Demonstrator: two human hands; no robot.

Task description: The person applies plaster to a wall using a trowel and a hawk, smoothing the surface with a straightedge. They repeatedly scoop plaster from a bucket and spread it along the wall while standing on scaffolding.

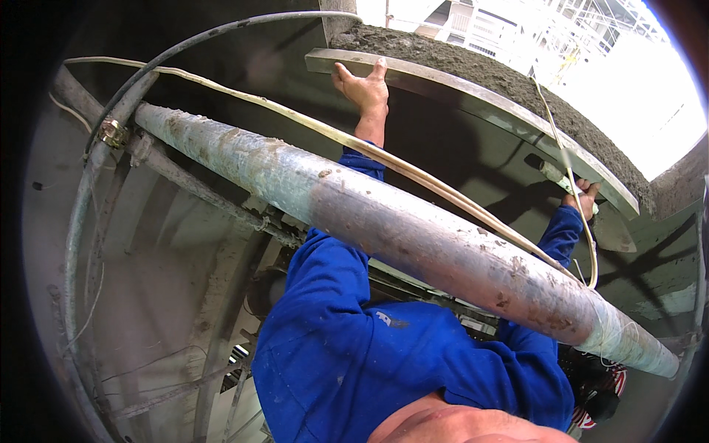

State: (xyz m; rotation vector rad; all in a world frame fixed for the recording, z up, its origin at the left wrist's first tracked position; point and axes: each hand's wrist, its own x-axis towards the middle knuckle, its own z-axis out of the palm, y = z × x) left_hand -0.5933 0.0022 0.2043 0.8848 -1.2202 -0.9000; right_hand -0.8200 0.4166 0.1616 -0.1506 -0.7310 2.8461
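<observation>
A long, pale straightedge (473, 94) lies along the lower border of a strip of rough grey mortar (509, 80) at the window opening's edge. My left hand (364, 90) grips the straightedge near its left end, thumb and fingers spread against it. Close to the right end, my right hand (582, 199) is closed around a trowel, its fingertips up by the straightedge. The pointed trowel blade (614, 230) sticks out to the right of that hand; its pale handle shows on the left. Both arms, in blue sleeves, reach up past a thick pipe.
The thick, mortar-spattered metal pipe (413, 229) crosses between my chest and the wall. Pale cables (310, 122) run along it, with a loop hanging near my right hand. Scaffold tubes joined by a clamp (113, 134) stand at left. Bright daylight fills the opening above.
</observation>
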